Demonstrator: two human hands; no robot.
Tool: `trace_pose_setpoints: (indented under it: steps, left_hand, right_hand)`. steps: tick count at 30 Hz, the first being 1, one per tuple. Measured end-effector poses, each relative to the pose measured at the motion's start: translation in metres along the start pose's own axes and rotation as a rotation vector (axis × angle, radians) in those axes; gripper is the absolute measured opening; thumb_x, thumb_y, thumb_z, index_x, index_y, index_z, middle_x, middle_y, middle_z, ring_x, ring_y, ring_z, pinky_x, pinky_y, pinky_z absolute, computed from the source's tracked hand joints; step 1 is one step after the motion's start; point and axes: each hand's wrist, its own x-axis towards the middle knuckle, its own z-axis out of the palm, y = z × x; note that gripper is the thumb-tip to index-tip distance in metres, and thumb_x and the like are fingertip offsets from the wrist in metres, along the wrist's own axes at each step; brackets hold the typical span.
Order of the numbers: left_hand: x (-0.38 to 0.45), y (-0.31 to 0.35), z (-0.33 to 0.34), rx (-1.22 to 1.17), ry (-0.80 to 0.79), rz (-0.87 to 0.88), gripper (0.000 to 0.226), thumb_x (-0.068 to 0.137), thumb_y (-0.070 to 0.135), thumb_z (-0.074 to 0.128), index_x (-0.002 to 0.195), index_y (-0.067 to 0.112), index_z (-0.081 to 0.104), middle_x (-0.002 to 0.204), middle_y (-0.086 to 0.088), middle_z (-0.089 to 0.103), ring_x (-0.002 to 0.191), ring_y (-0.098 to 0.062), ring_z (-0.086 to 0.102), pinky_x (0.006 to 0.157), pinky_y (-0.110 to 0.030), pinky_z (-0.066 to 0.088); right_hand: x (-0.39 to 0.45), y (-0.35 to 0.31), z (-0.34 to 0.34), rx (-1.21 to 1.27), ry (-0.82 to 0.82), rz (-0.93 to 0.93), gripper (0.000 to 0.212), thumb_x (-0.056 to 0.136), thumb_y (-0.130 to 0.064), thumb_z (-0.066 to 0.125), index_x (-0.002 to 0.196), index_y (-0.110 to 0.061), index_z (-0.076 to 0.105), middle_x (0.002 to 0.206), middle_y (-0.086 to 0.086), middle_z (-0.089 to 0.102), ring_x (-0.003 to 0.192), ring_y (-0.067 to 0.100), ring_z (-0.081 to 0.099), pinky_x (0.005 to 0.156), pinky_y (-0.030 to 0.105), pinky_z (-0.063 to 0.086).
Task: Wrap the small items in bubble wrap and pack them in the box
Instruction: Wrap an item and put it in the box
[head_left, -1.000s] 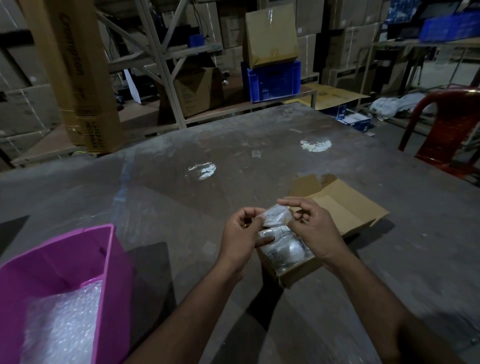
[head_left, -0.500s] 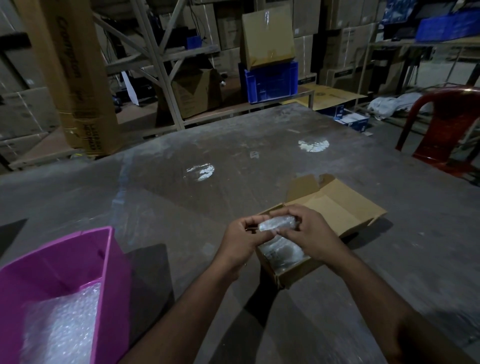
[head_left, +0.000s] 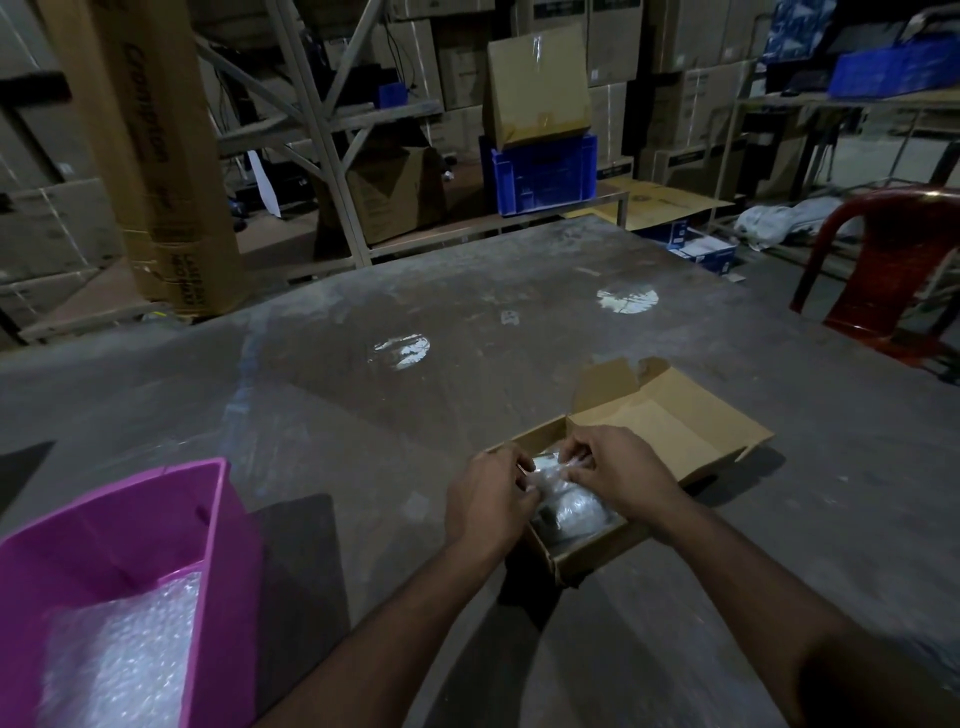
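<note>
Pink bin (head_left: 218, 499) is sitting at the left edge of the counter (head_left: 363, 415), well apart from the hands, with loose bubble wrap (head_left: 119, 654) lying inside it. No unwrapped items are showing there or anywhere on the counter.

Left hand (head_left: 488, 499) is hovering over the left end of the cardboard box (head_left: 587, 558), fingers curled and pinching the left end of a wrapped bundle (head_left: 550, 464). Right hand (head_left: 621, 475) is mirroring it on the right end, fingers bent in and pinching too. So the bundle is lying directly between the 2 sets of fingers, its long axis running roughly left-right across the box, and it is sitting at or just below the rim. Both hands are about equally near; neither has an advantage.

My read: the next move is straight down, pressing the bundle in next to or on top of a second bundle (head_left: 579, 512) that is already filling the near part of the box. Fit looks tight, so it may need a turn to seat.

Box flaps (head_left: 670, 415) are lying open to the right and rear, not blocking anything.

Hard to make out: the knuckles are covering most of the held bundle, so I can't tell what is inside it, whether it is touching the lower one, or how much of the box floor is free. Lighting is dim, and the film glare is hiding the edges.
</note>
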Motion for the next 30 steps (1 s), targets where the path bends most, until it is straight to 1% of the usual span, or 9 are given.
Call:
trace_pose_setpoints:
  steps: [3, 7, 9, 11, 15, 17, 20, 26, 30]
  left_hand:
    - [0.0, 0.003, 0.003, 0.079, -0.018, 0.032, 0.008, 0.084, 0.032, 0.069, 0.092, 0.03, 0.071, 0.095, 0.012, 0.071, 0.099, -0.011, 0.061, 0.071, -0.031, 0.049]
    - [0.001, 0.005, 0.005, 0.135, -0.031, 0.083, 0.016, 0.086, 0.023, 0.064, 0.097, 0.027, 0.076, 0.1, 0.008, 0.072, 0.105, -0.015, 0.058, 0.077, -0.031, 0.051]
    - [0.001, 0.005, 0.005, 0.174, -0.056, 0.09, 0.018, 0.087, 0.023, 0.064, 0.1, 0.024, 0.076, 0.102, 0.004, 0.071, 0.106, -0.018, 0.059, 0.079, -0.033, 0.053]
    - [0.002, 0.005, 0.005, 0.23, -0.072, 0.102, 0.018, 0.087, 0.023, 0.063, 0.099, 0.021, 0.076, 0.1, 0.0, 0.071, 0.108, -0.021, 0.059, 0.077, -0.033, 0.052]
    - [0.003, 0.004, 0.006, 0.262, -0.083, 0.111, 0.016, 0.088, 0.019, 0.063, 0.097, 0.015, 0.074, 0.101, -0.005, 0.069, 0.108, -0.023, 0.058, 0.075, -0.033, 0.049]
    - [0.004, 0.004, 0.007, 0.304, -0.088, 0.149, 0.016, 0.088, 0.018, 0.062, 0.098, 0.013, 0.073, 0.105, -0.006, 0.07, 0.11, -0.024, 0.056, 0.077, -0.033, 0.046]
    - [0.006, 0.003, 0.009, 0.342, -0.124, 0.178, 0.019, 0.089, 0.022, 0.061, 0.099, 0.014, 0.074, 0.104, -0.005, 0.071, 0.109, -0.026, 0.055, 0.082, -0.036, 0.049]
    - [0.007, -0.001, 0.011, 0.362, -0.172, 0.223, 0.022, 0.091, 0.029, 0.058, 0.098, 0.017, 0.074, 0.104, -0.004, 0.07, 0.106, -0.027, 0.054, 0.086, -0.038, 0.05]
    - [0.006, -0.003, 0.011, 0.327, -0.173, 0.218, 0.021, 0.088, 0.029, 0.058, 0.097, 0.017, 0.074, 0.103, -0.004, 0.069, 0.106, -0.027, 0.054, 0.087, -0.038, 0.051]
  right_hand:
    - [0.001, -0.001, 0.003, -0.073, 0.017, -0.016, 0.021, 0.082, -0.029, 0.08, 0.081, -0.038, 0.061, 0.085, -0.016, 0.057, 0.082, 0.005, 0.057, 0.066, 0.024, 0.042]
    - [0.007, -0.005, 0.005, -0.156, 0.015, -0.026, 0.019, 0.082, -0.028, 0.079, 0.076, -0.037, 0.064, 0.09, -0.01, 0.063, 0.09, 0.01, 0.058, 0.075, 0.029, 0.049]
    - [0.01, -0.007, 0.003, -0.24, -0.01, -0.049, 0.011, 0.086, -0.025, 0.074, 0.083, -0.035, 0.072, 0.093, -0.008, 0.067, 0.097, 0.013, 0.058, 0.081, 0.031, 0.05]
    - [0.011, -0.009, 0.002, -0.332, -0.046, -0.086, 0.016, 0.089, -0.02, 0.066, 0.092, -0.032, 0.075, 0.099, -0.007, 0.07, 0.104, 0.015, 0.056, 0.085, 0.033, 0.047]
    - [0.012, -0.015, -0.002, -0.447, -0.109, -0.106, 0.025, 0.094, -0.017, 0.055, 0.097, -0.031, 0.076, 0.102, -0.006, 0.069, 0.109, 0.017, 0.052, 0.087, 0.036, 0.041]
    - [0.009, -0.015, -0.004, -0.503, -0.163, -0.125, 0.027, 0.097, -0.019, 0.054, 0.104, -0.033, 0.076, 0.107, -0.005, 0.067, 0.113, 0.017, 0.05, 0.086, 0.038, 0.038]
    - [0.005, -0.015, -0.004, -0.579, -0.213, -0.143, 0.031, 0.099, -0.016, 0.054, 0.115, -0.035, 0.073, 0.116, -0.004, 0.065, 0.12, 0.019, 0.047, 0.082, 0.039, 0.032]
    - [0.003, -0.013, -0.004, -0.571, -0.277, -0.125, 0.043, 0.097, -0.007, 0.047, 0.123, -0.034, 0.069, 0.129, -0.002, 0.062, 0.125, 0.021, 0.043, 0.087, 0.042, 0.033]
    - [0.001, -0.014, -0.006, -0.6, -0.256, -0.139, 0.044, 0.095, -0.008, 0.049, 0.127, -0.032, 0.068, 0.128, 0.0, 0.062, 0.125, 0.022, 0.044, 0.09, 0.043, 0.034]
